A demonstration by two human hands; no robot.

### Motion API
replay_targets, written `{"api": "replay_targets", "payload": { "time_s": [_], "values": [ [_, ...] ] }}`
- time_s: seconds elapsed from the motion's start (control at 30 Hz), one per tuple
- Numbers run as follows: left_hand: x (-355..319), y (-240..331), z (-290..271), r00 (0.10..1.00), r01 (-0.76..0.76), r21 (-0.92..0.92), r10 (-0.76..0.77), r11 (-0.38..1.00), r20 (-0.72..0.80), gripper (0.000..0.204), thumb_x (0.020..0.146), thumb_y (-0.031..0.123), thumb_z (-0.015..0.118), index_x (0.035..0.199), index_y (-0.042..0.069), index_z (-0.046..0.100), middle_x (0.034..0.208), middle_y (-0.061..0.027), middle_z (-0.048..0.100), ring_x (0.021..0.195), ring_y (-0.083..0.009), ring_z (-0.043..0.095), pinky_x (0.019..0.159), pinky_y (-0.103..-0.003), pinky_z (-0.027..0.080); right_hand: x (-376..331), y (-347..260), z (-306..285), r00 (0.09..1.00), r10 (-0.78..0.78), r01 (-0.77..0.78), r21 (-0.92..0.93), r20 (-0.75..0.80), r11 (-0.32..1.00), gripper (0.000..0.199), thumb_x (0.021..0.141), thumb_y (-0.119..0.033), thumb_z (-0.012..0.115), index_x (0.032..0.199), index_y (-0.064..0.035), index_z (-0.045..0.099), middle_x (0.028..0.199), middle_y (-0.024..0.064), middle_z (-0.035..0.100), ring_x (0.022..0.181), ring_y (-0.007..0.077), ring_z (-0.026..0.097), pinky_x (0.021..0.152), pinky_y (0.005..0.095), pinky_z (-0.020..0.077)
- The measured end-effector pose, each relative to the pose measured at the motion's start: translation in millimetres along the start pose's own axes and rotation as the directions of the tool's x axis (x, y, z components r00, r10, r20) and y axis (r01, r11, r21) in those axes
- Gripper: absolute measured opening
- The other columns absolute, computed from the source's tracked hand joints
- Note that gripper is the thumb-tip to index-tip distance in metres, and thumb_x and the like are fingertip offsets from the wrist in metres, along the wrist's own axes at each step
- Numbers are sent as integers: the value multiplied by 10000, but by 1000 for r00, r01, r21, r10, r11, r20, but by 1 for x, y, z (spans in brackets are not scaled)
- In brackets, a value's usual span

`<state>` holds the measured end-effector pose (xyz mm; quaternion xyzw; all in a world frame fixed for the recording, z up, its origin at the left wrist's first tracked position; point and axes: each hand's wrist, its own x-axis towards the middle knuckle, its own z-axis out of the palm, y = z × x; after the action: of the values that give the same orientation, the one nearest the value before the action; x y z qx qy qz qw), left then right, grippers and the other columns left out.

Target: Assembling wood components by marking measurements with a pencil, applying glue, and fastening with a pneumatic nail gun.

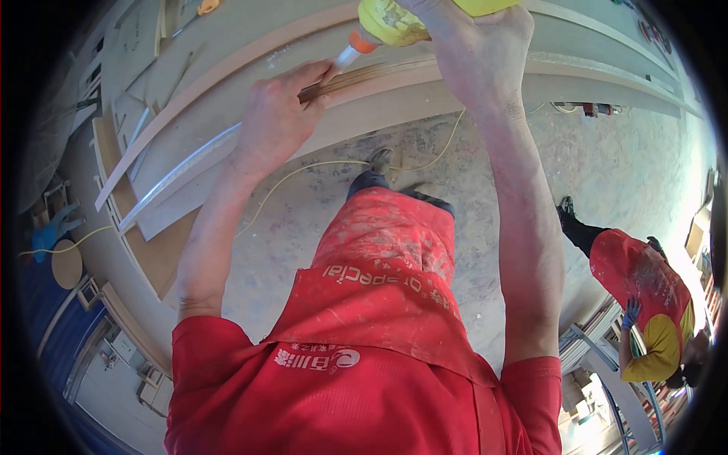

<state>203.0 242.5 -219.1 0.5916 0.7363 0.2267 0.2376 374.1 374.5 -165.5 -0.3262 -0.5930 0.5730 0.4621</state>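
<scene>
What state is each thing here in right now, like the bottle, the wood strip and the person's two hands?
Yellow glue bottle: tilted, nozzle down at the strip, gripped by the right hand.
Orange and white nozzle: uncapped, tip at the strip.
Thin wood strip: lying along the curved panel's edge, pinched by the left hand.
Curved panel: flat on the bench.
Yellow cord: slack on the floor.
Co-worker: bent over at the right.

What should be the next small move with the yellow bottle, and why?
Probably slide the yellow bottle in the right hand further along the thin wooden strip. Its nozzle already sits at the strip, right beside the left hand pinning it.
</scene>
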Motion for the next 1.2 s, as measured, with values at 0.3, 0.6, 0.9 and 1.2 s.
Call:
{"api": "replay_targets", "payload": {
  "time_s": [0.3,0.6,0.9,1.2],
  "values": [
    [95,159,99,996,-38,21,40,999,-77,391,854,89,719,1241,55,678,1097,-158,735,986,-319,720,880,-375,561,66,-19,-199,998,-9,4,84,62,996,129,881,-64,688,949,45,700,813,83,730,718,151,703,658,292,548],
    [191,347,207,983,-68,88,82,994,-167,394,828,84,712,1220,52,688,1059,-178,729,922,-368,709,842,-403,569,136,-53,-429,984,22,-53,177,174,983,131,901,-82,664,910,45,697,757,88,719,634,164,694,582,299,533],
    [274,491,286,980,-65,90,80,994,-180,401,830,97,695,1229,63,689,1043,-181,729,924,-357,711,847,-395,566,191,-85,-603,983,4,-26,120,181,992,137,902,-89,647,887,38,696,712,85,708,628,163,696,574,301,530],
    [364,583,357,988,-40,53,47,998,-150,412,841,73,686,1253,72,677,1047,-183,729,913,-323,728,840,-393,578,263,-74,-734,977,36,-66,142,208,988,136,895,-85,648,911,43,691,726,84,714,641,163,702,588,303,539]
  ]
}}
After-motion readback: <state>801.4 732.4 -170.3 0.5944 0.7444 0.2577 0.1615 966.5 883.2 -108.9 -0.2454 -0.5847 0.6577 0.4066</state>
